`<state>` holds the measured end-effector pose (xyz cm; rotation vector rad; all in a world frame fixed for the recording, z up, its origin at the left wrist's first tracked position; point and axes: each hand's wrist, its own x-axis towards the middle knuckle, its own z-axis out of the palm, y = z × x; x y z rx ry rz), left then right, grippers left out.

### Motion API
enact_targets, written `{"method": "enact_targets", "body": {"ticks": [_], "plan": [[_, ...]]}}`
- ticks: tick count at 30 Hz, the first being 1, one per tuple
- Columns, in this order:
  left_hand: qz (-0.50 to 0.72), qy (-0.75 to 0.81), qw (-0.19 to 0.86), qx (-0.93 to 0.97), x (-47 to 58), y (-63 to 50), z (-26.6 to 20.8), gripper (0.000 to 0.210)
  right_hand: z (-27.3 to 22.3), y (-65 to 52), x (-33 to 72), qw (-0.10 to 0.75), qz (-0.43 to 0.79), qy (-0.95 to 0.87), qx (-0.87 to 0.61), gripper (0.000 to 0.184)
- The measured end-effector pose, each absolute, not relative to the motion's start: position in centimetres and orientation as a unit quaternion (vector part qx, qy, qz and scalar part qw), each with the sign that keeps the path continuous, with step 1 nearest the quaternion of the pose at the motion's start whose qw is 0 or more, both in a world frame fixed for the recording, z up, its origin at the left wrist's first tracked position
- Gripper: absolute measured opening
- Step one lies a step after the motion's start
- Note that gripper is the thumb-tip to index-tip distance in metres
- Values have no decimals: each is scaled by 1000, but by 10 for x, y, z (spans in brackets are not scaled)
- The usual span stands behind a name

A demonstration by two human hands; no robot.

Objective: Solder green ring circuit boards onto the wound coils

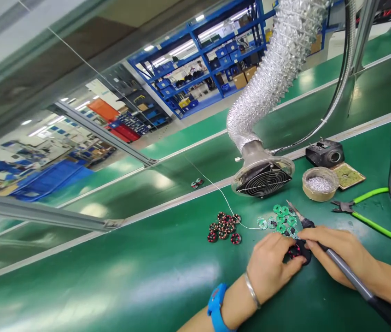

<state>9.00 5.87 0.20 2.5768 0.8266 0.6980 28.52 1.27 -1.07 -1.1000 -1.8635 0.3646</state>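
My left hand (273, 263) is closed around a small motor stator (294, 251) with pink and dark parts, at a round black piece (306, 255) on the bench. In my right hand (343, 251) lies a soldering iron (349, 274), its tip pointing up and left, away from the stator. The right thumb and forefinger meet beside the stator; whatever is between them is too small to make out. Several small round green circuit boards (281, 221) lie just beyond my hands. To their left sits a pile of copper-wound stators (225, 226).
A fume extractor (264, 177) hangs from a silver hose (274, 69). To its right are a tub of silvery bits (319, 183), a yellowish sponge (349, 176), a black holder (324, 153) and green-handled cutters (371, 210). A thin wire (223, 196) trails down to the boards.
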Motion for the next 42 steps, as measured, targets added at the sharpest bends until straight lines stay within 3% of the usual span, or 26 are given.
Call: {"method": "enact_targets", "body": {"ticks": [9,13,15,18,23,27,29,32,36,42], "plan": [[296,341,125,884,96,45,-12,30,-17,10,286,446,161,-753,-456,28],[282,317,205,882,88,49,-11,40,-17,9,288,444,176,-756,-448,31],[296,297,275,865,84,54,-9,33,-14,9,288,442,170,-769,-429,29],[320,259,342,845,81,61,-6,6,-11,8,287,422,146,-797,-406,24],[340,220,375,834,75,67,-1,8,-10,4,281,388,136,-825,-388,24],[351,198,393,826,70,70,2,9,-1,0,276,419,287,-756,-413,21],[342,205,377,836,70,72,2,3,3,1,277,428,327,-713,-449,16],[299,217,324,871,73,76,0,11,2,6,282,444,296,-683,-499,11],[263,205,278,901,76,77,2,19,-5,11,286,412,274,-728,-474,27],[300,226,334,864,67,79,8,24,-7,9,285,390,265,-765,-438,42]]}}
